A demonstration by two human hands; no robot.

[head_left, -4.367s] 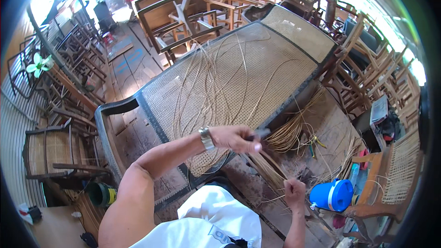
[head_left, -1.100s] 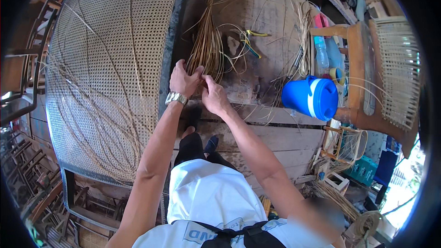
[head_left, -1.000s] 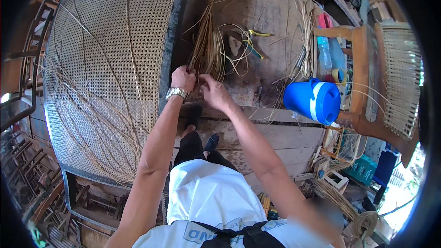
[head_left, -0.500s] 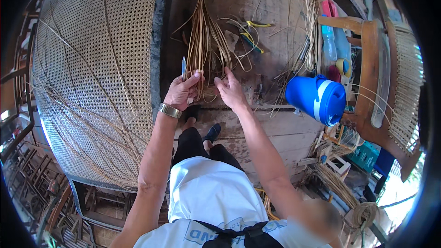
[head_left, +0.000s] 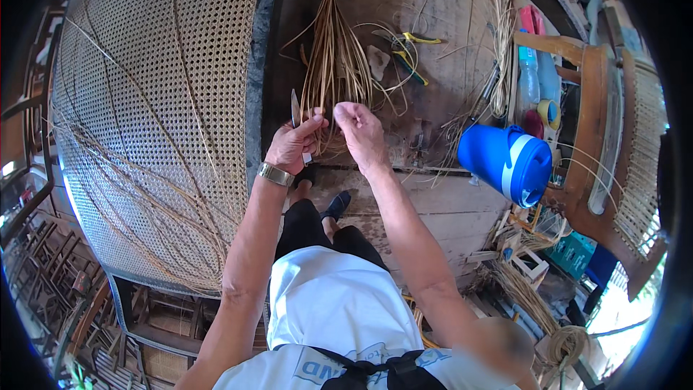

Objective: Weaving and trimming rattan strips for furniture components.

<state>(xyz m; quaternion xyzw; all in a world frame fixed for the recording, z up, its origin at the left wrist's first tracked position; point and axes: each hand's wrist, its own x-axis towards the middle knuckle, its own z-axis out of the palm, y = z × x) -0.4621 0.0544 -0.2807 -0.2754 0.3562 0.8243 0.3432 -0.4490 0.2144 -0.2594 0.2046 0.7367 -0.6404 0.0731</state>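
My left hand (head_left: pixel 290 147), with a metal watch on the wrist, is closed around a small knife (head_left: pixel 295 110), its blade pointing away from me. Its thumb and forefinger also meet at the lower end of a cane strand. A bundle of long tan cane strands (head_left: pixel 333 36) fans out toward me, tied or gathered at the far end. My right hand (head_left: pixel 363 139) is beside the strand ends, thumb and fingers pinched together; what lies between them is too small to make out.
A large woven cane panel (head_left: pixel 159 101) in a dark frame fills the left. Yellow-handled pliers (head_left: pixel 422 38) and green-yellow cutters (head_left: pixel 410 68) lie beyond the bundle. At right are a blue jug (head_left: pixel 491 155), a plastic bottle (head_left: pixel 528 72), loose cane (head_left: pixel 502 50) and a wooden chair (head_left: pixel 603 123).
My right hand has drawn its fingers together from an extended pose and moved left toward my left hand. The left hand still holds the knife. The whole view has shifted slightly.
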